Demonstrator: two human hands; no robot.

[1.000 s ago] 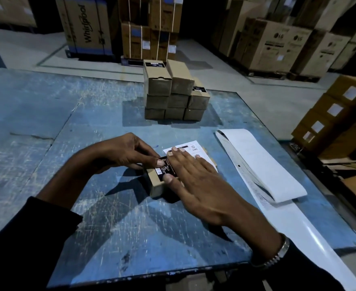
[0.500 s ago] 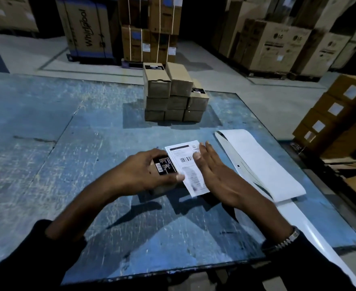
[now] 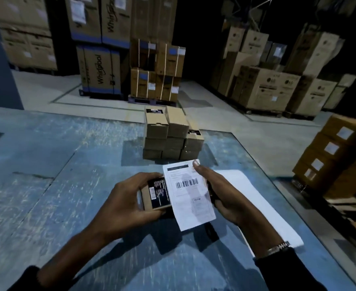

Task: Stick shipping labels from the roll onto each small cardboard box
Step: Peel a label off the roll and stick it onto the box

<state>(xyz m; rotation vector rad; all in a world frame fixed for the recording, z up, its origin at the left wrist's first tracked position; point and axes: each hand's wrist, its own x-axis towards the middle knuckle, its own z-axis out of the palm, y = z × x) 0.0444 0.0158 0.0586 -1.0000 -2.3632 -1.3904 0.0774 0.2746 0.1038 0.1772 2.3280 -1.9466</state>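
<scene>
A small cardboard box sits raised above the blue bench at frame centre, its black printed face up. The left hand wraps round it from nine o'clock. A white shipping label with a barcode overlaps the box's three o'clock edge, held by the right hand, forefinger on its top corner. At twelve o'clock stands a stack of boxes; at three o'clock lies the label strip.

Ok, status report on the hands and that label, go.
Left hand grips small box, lifted off table. Right hand holds shipping label, its far end over box, rest overhanging. Nothing in the way.
</scene>
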